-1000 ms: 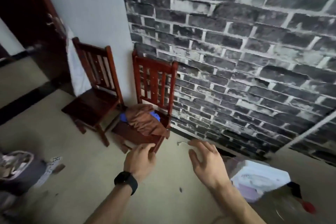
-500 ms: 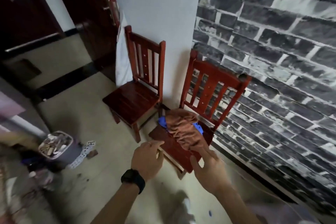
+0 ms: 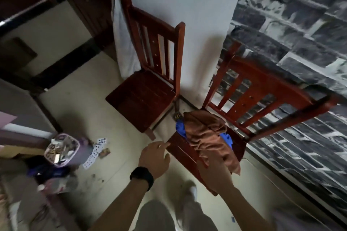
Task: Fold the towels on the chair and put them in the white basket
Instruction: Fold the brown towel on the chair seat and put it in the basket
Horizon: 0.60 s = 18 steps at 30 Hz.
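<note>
Towel (image 3: pixel 205 137) on chair seat (image 3: pixel 185 153), near end at R grip (image 3: pixel 214 172).

2 wooden chairs: left chair (image 3: pixel 139 97), right chair (image 3: pixel 262 88). 2 towels: brown towel (image 3: pixel 206 135), blue towel (image 3: pixel 180 129). 2 hands: left hand (image 3: pixel 154 155), right hand (image 3: pixel 214 172). 1 wristband (image 3: pixel 141 175). 1 lilac bin (image 3: pixel 63 135). Scattered playing cards (image 3: pixel 93 153), too blurred to count.

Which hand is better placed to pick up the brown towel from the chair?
Right. The right hand is at the near end of the brown towel on the chair; the left hand hovers open beside the seat's corner, apart from the towel.
</note>
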Motion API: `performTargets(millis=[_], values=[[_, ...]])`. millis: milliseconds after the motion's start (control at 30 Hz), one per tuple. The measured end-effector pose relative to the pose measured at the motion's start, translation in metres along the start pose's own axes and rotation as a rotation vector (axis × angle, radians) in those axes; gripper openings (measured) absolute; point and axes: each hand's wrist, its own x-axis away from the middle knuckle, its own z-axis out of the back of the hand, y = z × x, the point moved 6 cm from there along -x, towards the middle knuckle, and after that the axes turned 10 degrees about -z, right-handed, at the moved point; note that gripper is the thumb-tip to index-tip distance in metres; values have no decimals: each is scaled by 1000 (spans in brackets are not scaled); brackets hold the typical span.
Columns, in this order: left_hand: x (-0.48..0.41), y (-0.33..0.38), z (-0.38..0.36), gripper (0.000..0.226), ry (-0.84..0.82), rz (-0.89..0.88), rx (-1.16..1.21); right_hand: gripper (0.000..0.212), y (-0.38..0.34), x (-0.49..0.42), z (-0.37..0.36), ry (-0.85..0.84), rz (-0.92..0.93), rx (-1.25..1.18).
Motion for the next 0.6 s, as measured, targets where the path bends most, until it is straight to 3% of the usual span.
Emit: performTargets(millis=[133,400,600], values=[[-56,-41,-11,53,-91,-2,-65,51,-12,-59,-25,-59,-25,22],[-188,-148,-77,63,-374,-105,-251,54,-3,-160,-105,-81,-357,-64],[-278,-206,-117,80,-446,-190,-371,78,16,-210,-171,-37,-579,-122]])
